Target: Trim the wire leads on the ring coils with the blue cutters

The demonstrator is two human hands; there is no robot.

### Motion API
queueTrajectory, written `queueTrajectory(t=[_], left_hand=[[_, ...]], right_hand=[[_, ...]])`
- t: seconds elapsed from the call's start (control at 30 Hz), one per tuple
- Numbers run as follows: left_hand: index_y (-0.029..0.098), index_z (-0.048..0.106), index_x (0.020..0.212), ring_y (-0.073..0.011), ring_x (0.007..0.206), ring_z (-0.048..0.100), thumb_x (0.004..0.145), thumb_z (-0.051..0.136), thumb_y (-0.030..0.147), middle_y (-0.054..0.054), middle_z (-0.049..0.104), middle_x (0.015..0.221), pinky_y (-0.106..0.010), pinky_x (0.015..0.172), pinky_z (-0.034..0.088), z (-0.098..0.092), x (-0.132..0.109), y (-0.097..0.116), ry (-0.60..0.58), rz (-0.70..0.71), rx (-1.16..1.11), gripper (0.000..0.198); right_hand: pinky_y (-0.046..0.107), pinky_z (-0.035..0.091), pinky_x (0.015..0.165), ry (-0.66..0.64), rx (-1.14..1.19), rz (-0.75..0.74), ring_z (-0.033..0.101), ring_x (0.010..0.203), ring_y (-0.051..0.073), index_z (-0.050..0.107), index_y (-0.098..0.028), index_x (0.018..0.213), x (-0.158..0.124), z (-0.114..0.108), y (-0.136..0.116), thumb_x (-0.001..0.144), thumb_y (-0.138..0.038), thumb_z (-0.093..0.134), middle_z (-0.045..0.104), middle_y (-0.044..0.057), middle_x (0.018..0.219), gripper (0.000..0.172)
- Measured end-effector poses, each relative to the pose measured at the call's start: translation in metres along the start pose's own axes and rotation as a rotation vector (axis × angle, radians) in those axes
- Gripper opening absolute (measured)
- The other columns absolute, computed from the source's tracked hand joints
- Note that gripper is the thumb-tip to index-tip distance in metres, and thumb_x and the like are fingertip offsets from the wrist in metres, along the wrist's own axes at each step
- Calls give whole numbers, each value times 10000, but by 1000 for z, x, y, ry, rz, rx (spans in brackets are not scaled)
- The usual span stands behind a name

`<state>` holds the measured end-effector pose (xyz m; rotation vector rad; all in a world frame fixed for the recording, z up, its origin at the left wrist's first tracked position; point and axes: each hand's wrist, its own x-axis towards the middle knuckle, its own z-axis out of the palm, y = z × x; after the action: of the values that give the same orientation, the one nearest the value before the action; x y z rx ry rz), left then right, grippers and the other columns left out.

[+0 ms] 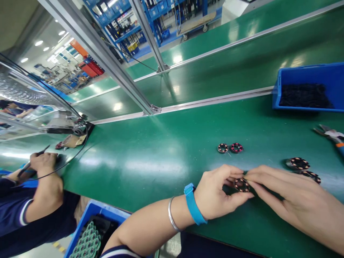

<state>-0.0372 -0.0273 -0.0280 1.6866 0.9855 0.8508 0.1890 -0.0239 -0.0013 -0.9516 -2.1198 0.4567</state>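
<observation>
A small dark stator ring with copper-coloured teeth is held just above the green bench. My left hand grips it between thumb and fingers from the left; a blue wrist strap and a silver bangle are on that arm. From the right, my right hand pinches at the ring's edge with its fingertips pressed together; any finer thing between them is hidden. Beyond my hands lie a pale-toothed stator ring and a stator ring with red on it. More stator rings rest beside my right hand.
A blue bin with black parts stands at back right, near pliers. Metal posts rise from the bench's rail. At left, a co-worker's hand is near a dark tool. A lower blue crate holds green ring parts.
</observation>
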Motion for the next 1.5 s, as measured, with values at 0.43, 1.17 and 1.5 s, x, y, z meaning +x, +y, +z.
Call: queueTrajectory(t=[0.43,1.17,1.5], left_hand=[[174,811,1211,-320,926,828,1037,833,371,-127,890,1022,-452,816,732,-18,23,-2,32,328,809,264],[188,748,1387,-359,1145,807,946,872,350,-124,879,1201,-555,1021,693,47,91,-3,-147,235,524,486],[231,687,967,-212,839,748,855,940,282,-26,772,935,-344,792,663,16,44,-11,35,167,400,281]], right_hand=[[494,636,1091,132,-526,323,830,1204,346,899,-317,1304,32,-55,76,1112,-576,606,893,78,1308,436],[518,669,1067,53,-349,786,773,1265,306,779,-186,1369,117,-92,165,1197,-468,674,772,78,1399,347],[418,708,765,317,318,672,839,749,272,800,-223,832,33,-52,77,704,-1011,871,840,126,811,801]])
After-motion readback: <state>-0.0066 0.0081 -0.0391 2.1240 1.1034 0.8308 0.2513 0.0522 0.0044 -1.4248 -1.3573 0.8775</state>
